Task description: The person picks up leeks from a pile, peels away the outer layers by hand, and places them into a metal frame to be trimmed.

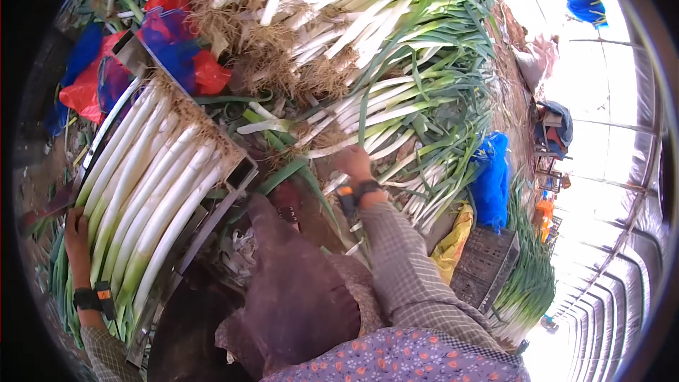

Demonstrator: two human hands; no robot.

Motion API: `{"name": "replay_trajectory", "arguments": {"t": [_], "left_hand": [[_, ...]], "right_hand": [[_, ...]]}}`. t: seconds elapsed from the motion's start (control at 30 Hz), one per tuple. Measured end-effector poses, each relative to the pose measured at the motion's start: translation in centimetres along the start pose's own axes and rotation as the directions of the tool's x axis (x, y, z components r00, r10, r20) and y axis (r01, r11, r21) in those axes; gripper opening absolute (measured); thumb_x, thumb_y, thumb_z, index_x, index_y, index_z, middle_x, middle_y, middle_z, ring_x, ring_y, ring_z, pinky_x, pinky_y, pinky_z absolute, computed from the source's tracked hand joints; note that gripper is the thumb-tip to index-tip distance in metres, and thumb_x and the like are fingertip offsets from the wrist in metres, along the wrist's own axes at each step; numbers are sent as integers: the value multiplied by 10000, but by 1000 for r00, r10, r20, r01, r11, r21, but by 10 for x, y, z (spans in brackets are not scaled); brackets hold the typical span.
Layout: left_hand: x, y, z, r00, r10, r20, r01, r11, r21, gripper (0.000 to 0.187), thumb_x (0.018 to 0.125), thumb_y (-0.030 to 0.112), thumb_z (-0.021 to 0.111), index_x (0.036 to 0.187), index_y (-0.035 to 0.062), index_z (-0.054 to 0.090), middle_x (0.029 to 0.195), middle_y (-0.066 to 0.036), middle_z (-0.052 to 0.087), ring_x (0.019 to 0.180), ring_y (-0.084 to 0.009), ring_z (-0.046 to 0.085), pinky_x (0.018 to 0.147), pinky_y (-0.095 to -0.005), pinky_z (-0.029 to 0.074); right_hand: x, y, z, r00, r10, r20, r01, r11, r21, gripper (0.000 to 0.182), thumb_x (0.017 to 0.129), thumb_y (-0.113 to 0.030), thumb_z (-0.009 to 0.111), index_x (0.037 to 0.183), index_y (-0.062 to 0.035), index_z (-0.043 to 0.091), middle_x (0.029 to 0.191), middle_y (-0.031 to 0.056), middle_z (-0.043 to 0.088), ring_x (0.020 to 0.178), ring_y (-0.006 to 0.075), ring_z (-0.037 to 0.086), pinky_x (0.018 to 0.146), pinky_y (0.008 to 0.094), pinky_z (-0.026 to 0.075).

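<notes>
A row of thick white leeks [152, 184] lies side by side in a metal rack [240, 173], roots against its upper edge. At the outer side of this row, my left hand [76, 244] rests against the leek stalks with its fingers stretched out. My right hand [353, 163] is at the lower edge of a big pile of loose leeks [382, 28]. Its fingers are curled at a white leek stalk [329, 151]; the fingertips are partly hidden. Both wrists wear a dark band with a small orange-marked device.
Red and blue plastic bags [170, 35] lie behind the rack. To the right are a blue bag [491, 180], a yellow sack [453, 244], a dark crate [488, 269] and more green leeks [527, 276]. Loose leaves lie on the ground near my knees.
</notes>
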State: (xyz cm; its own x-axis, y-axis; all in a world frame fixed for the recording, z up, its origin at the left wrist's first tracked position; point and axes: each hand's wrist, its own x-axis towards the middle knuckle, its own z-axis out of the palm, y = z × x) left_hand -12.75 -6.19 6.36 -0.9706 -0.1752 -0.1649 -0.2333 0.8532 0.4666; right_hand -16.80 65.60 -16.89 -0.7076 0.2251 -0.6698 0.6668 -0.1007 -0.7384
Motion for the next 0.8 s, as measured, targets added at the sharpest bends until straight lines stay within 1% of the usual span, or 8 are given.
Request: {"name": "replay_trajectory", "arguments": {"t": [0.1, 0.2, 0.3, 0.43, 0.47, 0.53, 0.7, 0.8], "left_hand": [[-1, -5, 0, 999, -38, -2, 38, 998, -52, 171, 926, 105, 468, 1035, 3, 550, 946, -95, 571, 902, -180, 518, 865, -290, 399], [0, -7, 0, 999, -32, -23, 32, 999, -27, 162, 925, 100, 467, 1022, 4, 553, 929, -96, 571, 886, -186, 517, 862, -287, 399], [1, -8, 1, 999, -32, -40, 31, 999, -15, 165, 923, 106, 472, 1020, 4, 557, 918, -101, 573, 879, -188, 524, 855, -296, 408], [0, -7, 1, 999, -24, -24, 23, 999, -24, 174, 927, 114, 473, 1028, 2, 559, 929, -115, 593, 874, -198, 538, 848, -314, 420], [2, -8, 1, 1000, -20, -25, 19, 1000, -24, 174, 928, 114, 473, 1029, 2, 559, 931, -117, 595, 873, -200, 540, 847, -316, 421], [1, -4, 0, 1000, 13, -13, -13, 1000, -5, 199, 930, 124, 476, 1052, -2, 569, 971, -146, 600, 902, -246, 555, 866, -336, 422], [4, -30, 11, 991, 132, -29, -128, 986, 110, 298, 940, 164, 454, 1149, -12, 571, 1129, -215, 588, 1062, -378, 536, 934, -411, 412], [-3, -23, 19, 909, 416, -28, -349, 796, 495, 373, 786, 19, 484, 1142, 18, 593, 1094, -171, 612, 1005, -346, 566, 888, -438, 459]], "right_hand": [[26, -1, 33, 936, -29, -350, -70, 961, -267, 264, 813, -323, 640, 849, -65, 597, 684, 72, 581, 565, 215, 566, 491, 345, 458], [18, -29, 50, 896, 296, -330, -165, 914, 371, 287, 859, -275, 626, 954, -11, 566, 641, 66, 530, 545, 187, 547, 474, 345, 437], [-21, -52, 39, 979, 176, -100, -114, 888, 445, 299, 886, -352, 566, 830, -59, 557, 639, 60, 488, 579, 187, 499, 500, 336, 413], [-81, -53, 11, 976, 70, -205, 104, 676, 730, 240, 915, -292, 471, 827, -76, 525, 667, 35, 496, 585, 171, 486, 514, 310, 428], [-96, -53, -7, 985, 54, -163, 96, 615, 783, 214, 917, -257, 439, 839, -74, 519, 679, 33, 501, 591, 169, 489, 528, 310, 444], [-131, -73, -29, 998, -54, 26, -16, 171, 985, 166, 881, -149, 398, 945, -37, 502, 757, 49, 530, 650, 175, 524, 620, 328, 503], [-210, -191, -26, 897, -403, 184, -206, -10, 979, 219, 885, -115, 516, 1057, 19, 501, 851, 75, 555, 789, 184, 563, 758, 327, 506], [-274, -277, 40, 760, -607, 233, -279, 19, 960, 309, 913, -146, 556, 1149, 37, 477, 898, 77, 547, 836, 174, 552, 799, 322, 489]]}}
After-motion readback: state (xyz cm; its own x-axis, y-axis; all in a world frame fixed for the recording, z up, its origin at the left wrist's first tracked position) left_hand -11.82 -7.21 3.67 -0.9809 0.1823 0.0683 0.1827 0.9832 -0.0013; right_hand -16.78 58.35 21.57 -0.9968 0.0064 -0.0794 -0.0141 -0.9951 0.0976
